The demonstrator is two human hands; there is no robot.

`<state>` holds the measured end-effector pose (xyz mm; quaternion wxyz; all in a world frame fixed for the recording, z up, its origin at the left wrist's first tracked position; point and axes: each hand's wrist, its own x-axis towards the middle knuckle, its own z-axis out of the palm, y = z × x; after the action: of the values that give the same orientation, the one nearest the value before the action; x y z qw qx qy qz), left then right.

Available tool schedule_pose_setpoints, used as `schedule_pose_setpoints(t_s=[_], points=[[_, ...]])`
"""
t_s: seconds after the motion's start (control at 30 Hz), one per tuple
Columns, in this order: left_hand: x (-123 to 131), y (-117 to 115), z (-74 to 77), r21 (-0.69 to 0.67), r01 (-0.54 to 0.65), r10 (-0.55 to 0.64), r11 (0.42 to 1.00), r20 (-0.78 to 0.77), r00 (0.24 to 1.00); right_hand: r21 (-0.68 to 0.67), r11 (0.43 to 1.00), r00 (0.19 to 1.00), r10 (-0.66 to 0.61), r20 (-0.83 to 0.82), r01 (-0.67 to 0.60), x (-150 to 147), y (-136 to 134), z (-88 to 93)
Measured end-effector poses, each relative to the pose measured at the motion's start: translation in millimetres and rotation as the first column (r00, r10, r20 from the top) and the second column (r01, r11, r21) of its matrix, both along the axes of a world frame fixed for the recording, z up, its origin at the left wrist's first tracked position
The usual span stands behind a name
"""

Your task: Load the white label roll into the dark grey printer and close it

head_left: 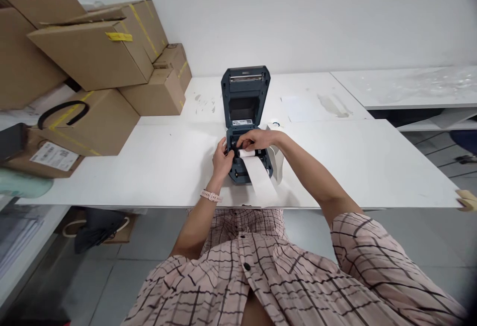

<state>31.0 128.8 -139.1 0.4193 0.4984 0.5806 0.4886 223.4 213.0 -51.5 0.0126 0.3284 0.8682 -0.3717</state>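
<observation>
A dark blue label printer stands on the white table with its lid raised. A white paper roll lies in its open bay, and a white strip of paper runs from it toward the table's front edge. My left hand is at the left side of the bay, fingers curled against the roll's end. From the right, my right hand reaches over the bay, fingers bent down onto the roll and the holder. A pink watch is on my left wrist.
Several cardboard boxes are stacked at the back left of the table. A small tape roll and a sheet of paper lie behind the printer. A second white table stands at the right. A dark bag sits on the floor.
</observation>
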Motion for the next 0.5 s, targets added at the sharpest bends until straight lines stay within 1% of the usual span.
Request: schedule_pose_setpoints(t_s=[0.13, 0.2, 0.27, 0.33, 0.4, 0.47, 0.5], points=[[0, 1, -1.6, 0.005, -0.002, 0.002, 1.0, 0.004, 1.0, 0.063, 0.988, 0.985, 0.132, 0.106, -0.14, -4, 2, 2.7], [0, 2, -3.1, 0.008, -0.005, 0.005, 1.0, 0.008, 1.0, 0.053, 0.987, 0.977, 0.142, 0.156, -0.152, -8, 2, 4.4], [0, 3, -4.5, 0.008, -0.009, 0.009, 1.0, 0.014, 1.0, -0.007, 0.99, 0.981, 0.138, 0.134, -0.138, -9, 1, 8.2], [-1, 3, -5.0, 0.006, -0.011, 0.011, 1.0, 0.022, 1.0, -0.068, 0.986, 0.988, 0.152, 0.017, -0.15, -2, -4, 15.5], [-1, 2, -4.5, 0.005, -0.005, 0.005, 1.0, 0.032, 0.999, -0.086, 0.981, 0.974, 0.157, -0.165, -0.173, 17, -16, 24.9], [-2, -1, -3.3, 0.003, 0.005, -0.005, 1.0, 0.039, 0.999, -0.076, 0.984, 0.935, 0.125, -0.331, -0.159, 50, -36, 31.5], [-2, -2, -2.7, 0.002, 0.01, -0.01, 1.0, 0.041, 0.999, -0.072, 0.988, 0.915, 0.096, -0.392, -0.135, 71, -48, 32.0]])
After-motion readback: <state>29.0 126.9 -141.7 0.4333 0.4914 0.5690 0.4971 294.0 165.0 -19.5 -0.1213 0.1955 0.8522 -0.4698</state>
